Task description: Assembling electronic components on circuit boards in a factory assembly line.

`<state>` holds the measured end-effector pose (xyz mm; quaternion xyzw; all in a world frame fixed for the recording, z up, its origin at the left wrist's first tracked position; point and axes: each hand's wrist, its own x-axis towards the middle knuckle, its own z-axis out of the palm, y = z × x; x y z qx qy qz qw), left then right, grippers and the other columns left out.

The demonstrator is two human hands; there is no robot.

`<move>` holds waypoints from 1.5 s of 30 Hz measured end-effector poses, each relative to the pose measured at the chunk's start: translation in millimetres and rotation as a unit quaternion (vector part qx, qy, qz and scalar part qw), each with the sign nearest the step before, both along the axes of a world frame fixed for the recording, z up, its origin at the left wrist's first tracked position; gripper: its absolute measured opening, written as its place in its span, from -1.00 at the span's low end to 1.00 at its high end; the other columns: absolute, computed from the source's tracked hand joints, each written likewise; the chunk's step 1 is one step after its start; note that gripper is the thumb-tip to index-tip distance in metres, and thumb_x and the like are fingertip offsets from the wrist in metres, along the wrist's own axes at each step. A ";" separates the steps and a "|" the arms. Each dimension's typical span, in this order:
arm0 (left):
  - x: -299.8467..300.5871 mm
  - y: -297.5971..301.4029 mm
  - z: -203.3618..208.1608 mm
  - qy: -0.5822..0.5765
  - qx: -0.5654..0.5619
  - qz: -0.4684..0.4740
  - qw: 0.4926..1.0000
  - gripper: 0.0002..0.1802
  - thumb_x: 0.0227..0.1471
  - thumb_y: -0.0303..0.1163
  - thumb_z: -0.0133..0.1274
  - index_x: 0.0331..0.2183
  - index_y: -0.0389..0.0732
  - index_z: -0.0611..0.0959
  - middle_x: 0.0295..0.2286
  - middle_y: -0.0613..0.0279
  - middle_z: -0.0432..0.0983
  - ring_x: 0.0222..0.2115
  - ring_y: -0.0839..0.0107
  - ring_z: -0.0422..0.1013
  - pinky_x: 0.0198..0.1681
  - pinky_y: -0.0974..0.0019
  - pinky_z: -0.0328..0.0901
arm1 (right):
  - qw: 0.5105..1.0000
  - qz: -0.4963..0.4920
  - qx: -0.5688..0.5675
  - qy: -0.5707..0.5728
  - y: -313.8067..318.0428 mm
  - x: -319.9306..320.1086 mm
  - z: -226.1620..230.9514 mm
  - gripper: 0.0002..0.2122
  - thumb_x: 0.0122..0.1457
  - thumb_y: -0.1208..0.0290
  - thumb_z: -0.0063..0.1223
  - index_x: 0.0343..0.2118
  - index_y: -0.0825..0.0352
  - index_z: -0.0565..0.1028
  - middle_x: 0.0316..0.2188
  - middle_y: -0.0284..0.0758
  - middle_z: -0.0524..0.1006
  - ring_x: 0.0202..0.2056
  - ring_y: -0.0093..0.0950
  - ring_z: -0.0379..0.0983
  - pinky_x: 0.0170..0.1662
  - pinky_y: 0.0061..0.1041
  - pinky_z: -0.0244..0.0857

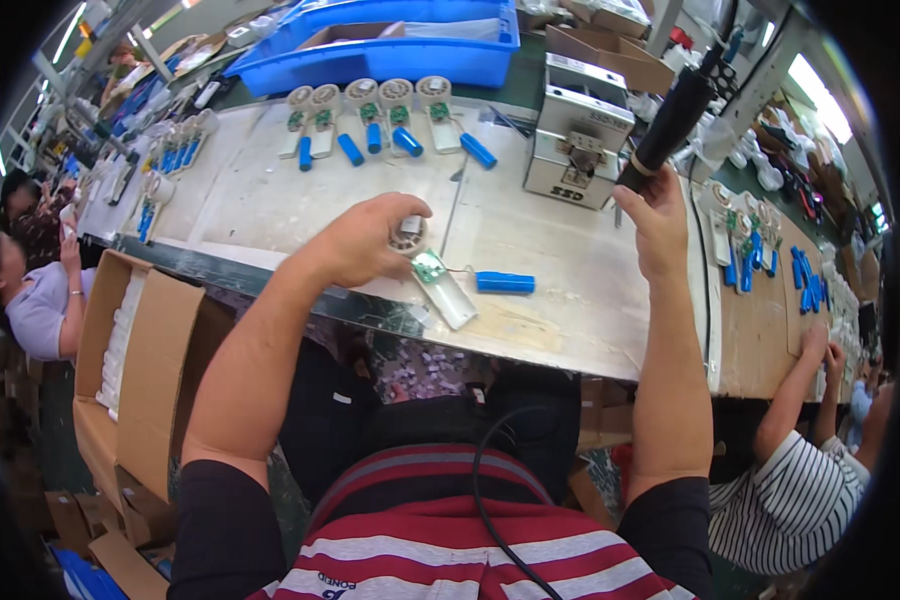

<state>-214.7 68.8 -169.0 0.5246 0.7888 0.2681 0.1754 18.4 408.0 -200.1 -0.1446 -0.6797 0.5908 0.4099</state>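
Note:
My left hand (365,240) grips the round head of a white plastic assembly (440,282) lying near the front edge of the workbench (270,200). The assembly carries a small green circuit board, and a thin wire runs from it to a blue cylindrical cell (505,282) lying beside it. My right hand (660,225) is raised above the bench and closed around the handle of a black electric screwdriver (675,115), its tip pointing down near a grey metal screw feeder box (578,140).
A row of several similar white assemblies with blue cells (390,125) lies at the back of the bench before a blue plastic bin (390,45). An open cardboard box (135,350) stands at my left. A person in a striped shirt (790,490) works at my right; others sit far left.

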 end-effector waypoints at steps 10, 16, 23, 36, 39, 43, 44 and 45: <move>-148.0 -95.1 28.5 0.065 -0.166 0.070 0.982 -0.37 -0.04 -0.48 0.39 0.11 -0.13 0.60 -0.13 0.12 0.60 -0.12 0.26 0.52 0.04 0.22 0.42 | 1.000 0.000 0.025 -0.001 -3.2 4.4 -3.3 -0.39 0.16 0.65 0.34 0.29 0.38 0.38 0.10 -0.27 0.54 0.15 -0.41 0.45 0.24 -0.39 0.35; -235.1 -110.6 -4.7 0.179 -0.117 0.063 0.975 -0.37 -0.14 -0.80 0.02 0.04 -0.23 0.58 -0.01 -0.15 0.50 0.05 -0.11 0.43 0.18 0.07 0.35 | 0.998 -0.067 0.005 0.009 2.3 60.6 -21.3 -0.38 0.19 0.71 0.26 0.33 0.36 0.37 0.11 -0.25 0.53 0.17 -0.38 0.46 0.18 -0.39 0.43; -263.1 -129.4 -39.5 0.418 0.127 0.099 0.894 -0.64 0.14 -0.67 -0.04 -0.01 -0.30 0.58 0.05 -0.17 0.50 0.09 -0.16 0.41 0.26 0.02 0.29 | 0.970 -0.222 0.029 -0.090 2.2 113.1 -33.2 -0.42 0.17 0.56 0.37 0.26 0.39 0.42 0.07 -0.23 0.54 0.07 -0.43 0.51 0.04 -0.45 0.49; -85.3 -100.0 -53.7 0.281 0.090 0.064 0.953 -0.69 0.01 -0.46 0.32 -0.50 -0.29 0.47 -0.27 -0.05 0.43 -0.16 -0.11 0.37 0.01 -0.05 0.27 | 0.692 -0.439 0.401 -0.408 110.0 143.0 -17.7 -0.73 0.11 0.15 0.35 -0.29 0.27 0.67 -0.12 -0.21 0.59 -0.01 -0.12 0.52 0.06 -0.10 0.44; -66.3 -108.1 -47.3 0.262 0.075 0.079 0.959 -0.72 -0.02 -0.45 0.31 -0.51 -0.28 0.49 -0.29 -0.06 0.43 -0.17 -0.11 0.37 -0.01 -0.07 0.27 | 0.662 -0.397 0.423 -0.475 112.7 109.5 -23.3 -0.77 0.18 0.21 0.26 -0.27 0.27 0.70 -0.17 -0.22 0.62 -0.02 -0.15 0.57 0.03 -0.13 0.51; -31.8 -89.1 -40.3 0.262 0.118 0.049 0.957 -0.80 -0.10 -0.43 0.29 -0.52 -0.26 0.57 -0.33 -0.04 0.48 -0.20 -0.10 0.40 -0.07 -0.10 0.28 | 0.649 -0.314 0.458 -0.519 149.0 97.1 -49.9 -0.78 0.22 0.41 0.05 -0.38 0.39 0.70 -0.22 -0.03 0.65 -0.07 -0.05 0.59 -0.01 -0.07 0.50; -21.3 -61.6 -39.7 0.225 0.159 0.009 0.961 -0.82 -0.10 -0.43 0.31 -0.53 -0.25 0.60 -0.33 -0.03 0.50 -0.19 -0.09 0.41 -0.07 -0.09 0.31 | 0.666 -0.297 0.468 -0.499 190.3 139.4 -72.8 -0.78 0.22 0.41 0.05 -0.38 0.39 0.70 -0.22 -0.03 0.65 -0.07 -0.05 0.59 -0.01 -0.07 0.50; -14.5 -36.1 -45.5 0.209 0.175 -0.025 0.962 -0.82 -0.11 -0.41 0.34 -0.52 -0.25 0.64 -0.33 -0.03 0.52 -0.19 -0.08 0.43 -0.05 -0.07 0.34 | 0.672 -0.338 0.440 -0.491 224.1 190.6 -92.3 -0.89 0.15 0.48 0.17 -0.34 0.42 0.62 -0.29 0.03 0.63 -0.14 0.07 0.57 -0.05 -0.03 0.46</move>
